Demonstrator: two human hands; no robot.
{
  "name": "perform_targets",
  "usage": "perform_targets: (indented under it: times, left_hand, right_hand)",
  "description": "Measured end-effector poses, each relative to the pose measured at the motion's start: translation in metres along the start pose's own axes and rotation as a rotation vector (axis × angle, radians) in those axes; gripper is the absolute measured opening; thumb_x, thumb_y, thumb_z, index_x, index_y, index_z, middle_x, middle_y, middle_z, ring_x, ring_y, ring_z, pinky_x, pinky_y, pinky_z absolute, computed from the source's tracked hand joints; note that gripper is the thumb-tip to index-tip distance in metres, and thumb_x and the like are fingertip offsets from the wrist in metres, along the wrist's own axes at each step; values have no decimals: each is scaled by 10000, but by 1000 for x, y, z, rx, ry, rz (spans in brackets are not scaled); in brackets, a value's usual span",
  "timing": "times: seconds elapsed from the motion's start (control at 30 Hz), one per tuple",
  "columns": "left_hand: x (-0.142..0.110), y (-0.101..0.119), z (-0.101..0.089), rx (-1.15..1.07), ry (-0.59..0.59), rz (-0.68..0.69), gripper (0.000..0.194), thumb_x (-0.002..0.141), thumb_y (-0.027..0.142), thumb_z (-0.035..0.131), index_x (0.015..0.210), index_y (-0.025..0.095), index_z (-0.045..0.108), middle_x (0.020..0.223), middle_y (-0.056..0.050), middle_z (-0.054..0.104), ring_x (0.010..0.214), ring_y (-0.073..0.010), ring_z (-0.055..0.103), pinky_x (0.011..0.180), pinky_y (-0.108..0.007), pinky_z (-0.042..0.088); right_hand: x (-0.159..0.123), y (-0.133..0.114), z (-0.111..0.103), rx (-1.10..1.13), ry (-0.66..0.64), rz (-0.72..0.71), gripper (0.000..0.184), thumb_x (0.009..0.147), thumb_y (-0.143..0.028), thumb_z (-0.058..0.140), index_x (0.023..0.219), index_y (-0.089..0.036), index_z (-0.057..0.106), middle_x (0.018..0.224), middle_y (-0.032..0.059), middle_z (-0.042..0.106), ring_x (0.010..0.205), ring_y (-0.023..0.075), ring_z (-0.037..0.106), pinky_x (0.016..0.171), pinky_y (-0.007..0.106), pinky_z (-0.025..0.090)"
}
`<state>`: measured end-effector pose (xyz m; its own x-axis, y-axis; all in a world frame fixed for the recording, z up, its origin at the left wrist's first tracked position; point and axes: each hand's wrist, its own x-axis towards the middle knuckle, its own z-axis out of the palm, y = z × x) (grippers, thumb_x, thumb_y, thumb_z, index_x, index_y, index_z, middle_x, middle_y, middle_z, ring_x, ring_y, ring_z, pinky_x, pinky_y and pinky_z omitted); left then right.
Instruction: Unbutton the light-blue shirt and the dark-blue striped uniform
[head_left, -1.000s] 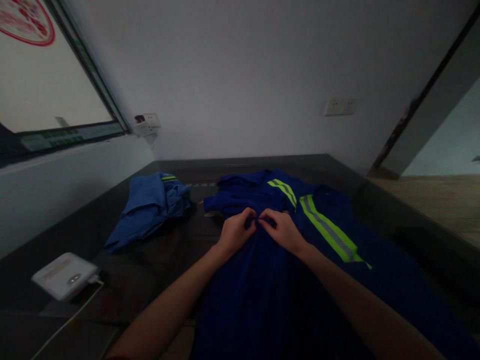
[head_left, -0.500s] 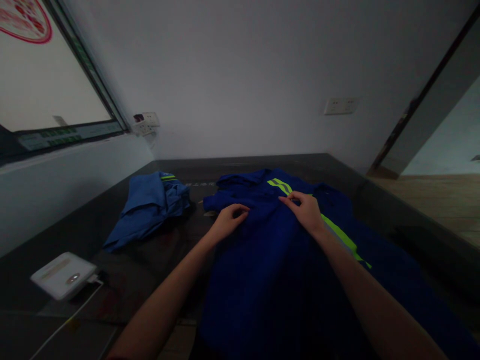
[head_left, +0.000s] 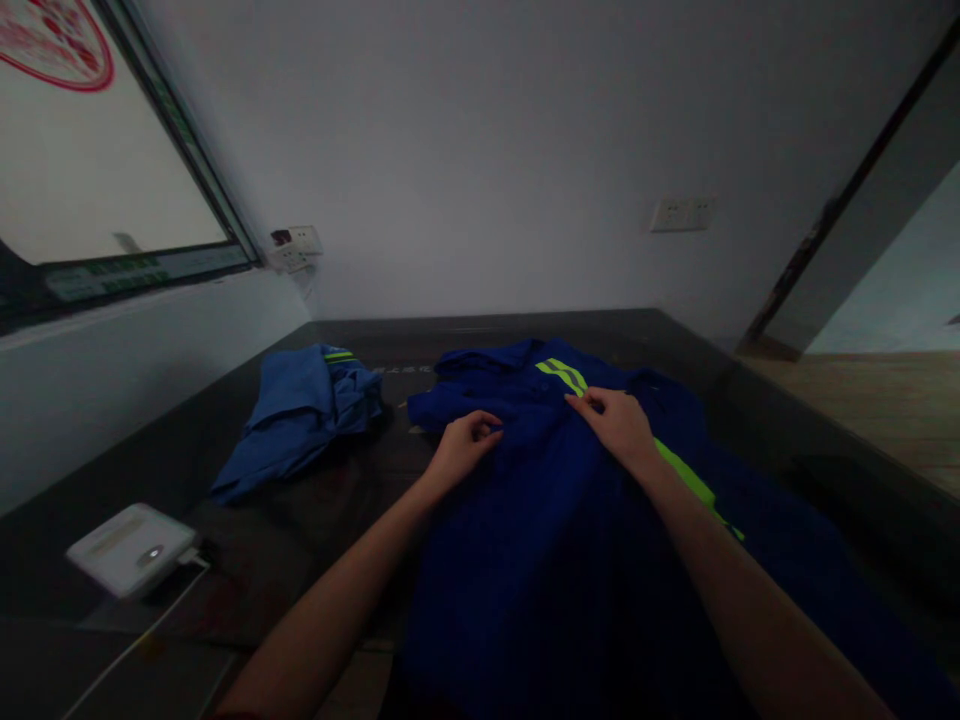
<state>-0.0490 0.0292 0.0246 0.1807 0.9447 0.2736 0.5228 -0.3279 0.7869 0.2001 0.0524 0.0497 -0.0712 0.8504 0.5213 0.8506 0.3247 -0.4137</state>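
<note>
A dark blue work jacket [head_left: 517, 530] with yellow-green reflective strips lies spread across the table, its near part hanging toward me over the front edge. My left hand [head_left: 469, 440] pinches the fabric on the jacket's left part, fingertips pressed together. To the right, my right hand [head_left: 611, 415] grips the cloth between thumb and fingers, close to the reflective strip on the chest. Between the two hands the fabric runs in soft folds. The collar lies at the far side, toward the wall.
A folded lighter blue garment [head_left: 300, 410] with a yellow-green stripe rests on the dark table [head_left: 480, 325] at left. Nearer me sits a white box-shaped device [head_left: 131, 550] with a white cable. Wall sockets [head_left: 682, 213] are behind. A window stands at upper left.
Both hands have shifted slightly to the right, still pinching the jacket. The left fingers look more curled in. The other garment and the white device stay in place.
</note>
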Motion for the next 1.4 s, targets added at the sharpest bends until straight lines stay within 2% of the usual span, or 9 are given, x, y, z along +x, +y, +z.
perform_targets:
  times: [0.13,0.2,0.4,0.5,0.6,0.67,0.9,1.2,1.4]
  left_hand:
    - [-2,2,1,54,51,53,207,771,297,608,950,196,635,724,17,593,645,-128,555,600,-225,411]
    - [-3,0,3,33,59,48,222,772,300,617,965,194,635,736,3,620,674,-144,587,620,-235,429]
    - [-4,1,2,124,87,64,142,777,261,630,905,203,649,734,0,650,683,-151,603,644,-240,435]
    - [-6,5,0,254,123,117,134,789,247,627,920,225,641,828,-8,636,730,-154,586,662,-250,433]
    - [-7,9,0,285,152,191,111,787,224,631,897,216,640,941,-35,619,867,-182,575,745,-279,442]
    - [-7,11,2,231,126,230,89,788,204,625,877,204,632,915,-33,630,896,-186,572,796,-291,436]
    - [-8,21,5,-80,81,160,71,820,231,576,826,173,619,812,-8,641,796,-153,585,742,-258,438]
    - [-11,18,9,-181,3,79,125,874,307,501,908,190,530,586,64,472,548,-104,464,528,-204,346]
    - [-13,24,7,32,172,294,80,834,194,539,913,188,524,877,-21,559,823,-152,539,757,-267,433]
  right_hand:
    - [-7,-17,-1,-172,74,-176,192,887,-288,499,879,-203,670,827,83,683,810,252,575,706,355,355]
    - [-15,-33,0,-143,101,-272,222,905,-214,450,993,-206,654,958,95,677,919,264,556,786,390,358]
    - [-37,-68,16,39,-105,-427,284,906,-169,444,1126,-187,624,1064,95,656,991,254,541,869,402,423]
    - [-38,-65,24,56,-101,-418,313,880,-197,518,1183,-216,593,1135,86,631,1047,265,511,901,423,438]
    - [-36,-59,27,65,-116,-398,294,861,-248,569,1147,-195,608,1067,99,647,1010,278,505,879,443,446]
    - [-34,-56,28,93,-126,-369,250,847,-269,594,1072,-167,632,995,110,655,978,279,504,866,440,442]
    - [-28,-51,27,317,-191,-222,27,816,-225,638,820,-200,629,806,39,651,838,214,534,750,339,445]
    - [-23,-48,20,523,-295,-140,75,831,-243,604,839,-187,654,833,24,679,797,176,604,718,283,427]
    - [-23,-45,26,508,-282,-134,81,830,-219,593,855,-178,658,850,40,693,807,185,623,732,290,438]
